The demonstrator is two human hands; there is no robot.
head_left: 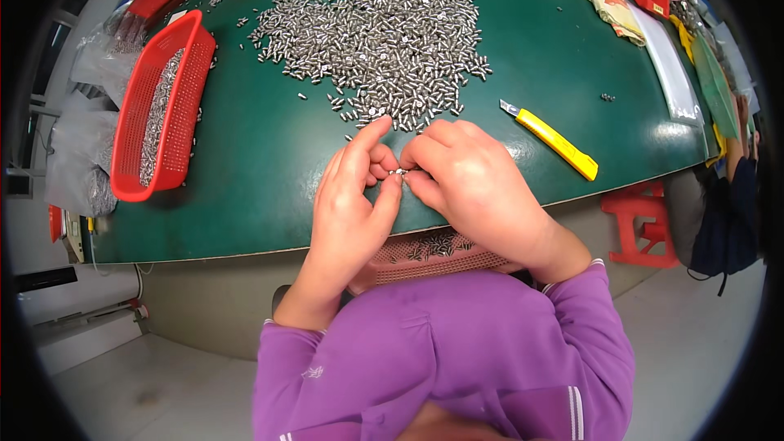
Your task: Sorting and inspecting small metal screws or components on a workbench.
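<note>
My left hand (351, 196) and my right hand (465, 180) meet over the green table (261, 163), near its front edge. Their fingertips pinch one small silver metal part (398, 171) between them. Just beyond the fingers lies a large heap of the same small silver parts (384, 33). Under my wrists, on my lap, a pink mesh basket (433, 257) holds several more of these parts. My sleeves are purple.
A red mesh basket (159, 110) with silver parts sits on the table's left side. A yellow utility knife (551, 140) lies to the right of my hands. Cloths, red boxes and plastic sheets (653, 24) crowd the far right. A red stool (641, 224) stands on the floor.
</note>
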